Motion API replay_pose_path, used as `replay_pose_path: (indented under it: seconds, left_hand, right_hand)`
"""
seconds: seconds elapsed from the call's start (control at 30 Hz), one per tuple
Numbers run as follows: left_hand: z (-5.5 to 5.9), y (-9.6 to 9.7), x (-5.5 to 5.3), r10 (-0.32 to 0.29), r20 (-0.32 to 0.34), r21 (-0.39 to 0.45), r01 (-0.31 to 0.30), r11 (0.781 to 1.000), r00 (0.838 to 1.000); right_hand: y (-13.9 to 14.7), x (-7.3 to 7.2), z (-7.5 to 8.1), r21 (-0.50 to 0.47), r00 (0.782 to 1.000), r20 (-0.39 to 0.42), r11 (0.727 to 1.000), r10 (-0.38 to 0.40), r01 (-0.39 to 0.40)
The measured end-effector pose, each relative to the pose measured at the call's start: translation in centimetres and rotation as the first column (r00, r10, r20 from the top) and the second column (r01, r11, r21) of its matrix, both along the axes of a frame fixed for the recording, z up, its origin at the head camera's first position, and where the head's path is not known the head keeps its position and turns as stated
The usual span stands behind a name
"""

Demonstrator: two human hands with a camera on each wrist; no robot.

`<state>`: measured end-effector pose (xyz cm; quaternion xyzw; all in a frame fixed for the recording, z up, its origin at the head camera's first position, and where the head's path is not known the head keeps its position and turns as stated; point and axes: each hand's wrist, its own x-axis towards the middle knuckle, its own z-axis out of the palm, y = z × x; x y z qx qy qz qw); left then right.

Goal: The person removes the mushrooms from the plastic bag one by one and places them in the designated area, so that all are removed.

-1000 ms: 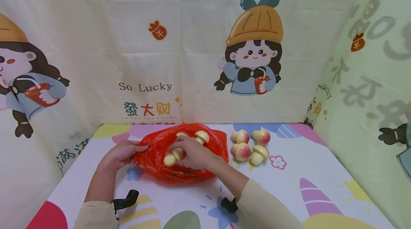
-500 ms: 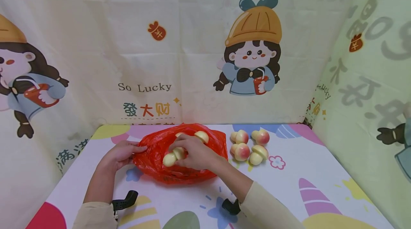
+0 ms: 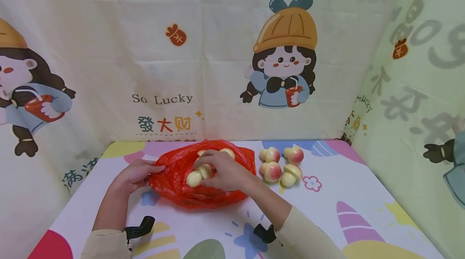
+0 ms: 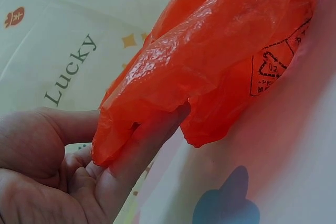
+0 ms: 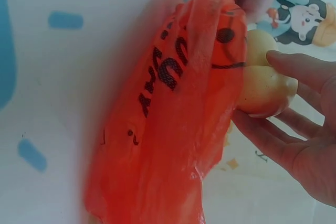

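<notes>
A red plastic bag [image 3: 174,184] lies on the table with its mouth spread upward. My left hand [image 3: 136,174] pinches the bag's left edge; in the left wrist view the thumb [image 4: 79,124] is on one side of the film and a finger on the other. Over the bag's mouth, my right hand [image 3: 227,172] grips a cream-coloured toy mushroom [image 3: 199,175], its rounded stem end pointing left. In the right wrist view the bag's side partly covers this mushroom [image 5: 268,90]. Another pale mushroom cap [image 3: 228,153] shows inside the bag behind my right hand, mostly hidden.
Several toy mushrooms stand in a cluster right of the bag, including a pink-capped one [image 3: 272,171] and an all-cream one [image 3: 292,175]. The table [image 3: 290,218] has a colourful printed top. A printed cloth [image 3: 221,89] hangs behind it.
My right hand and its mushroom have shifted slightly right and up over the bag, covering more of the cap behind. The left hand keeps its pinch on the bag's edge.
</notes>
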<state>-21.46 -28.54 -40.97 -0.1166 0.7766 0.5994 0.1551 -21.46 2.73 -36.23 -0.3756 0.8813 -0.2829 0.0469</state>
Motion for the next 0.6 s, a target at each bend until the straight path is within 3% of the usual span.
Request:
replay_pose_path:
  seconds: [0.27,0.6]
  left_hand:
    - [0.2,0.2,0.0,0.01,0.007,-0.014,-0.009,1.0,1.0]
    - [0.2,0.1,0.2,0.0,0.005,-0.006,0.0,1.0,1.0]
  right_hand:
    - [1.1,0.0,0.4,-0.049,1.0,-0.022,0.999,0.006,-0.007]
    - [2.6,0.6,1.1,-0.061,1.0,0.011,0.998,-0.019,0.02]
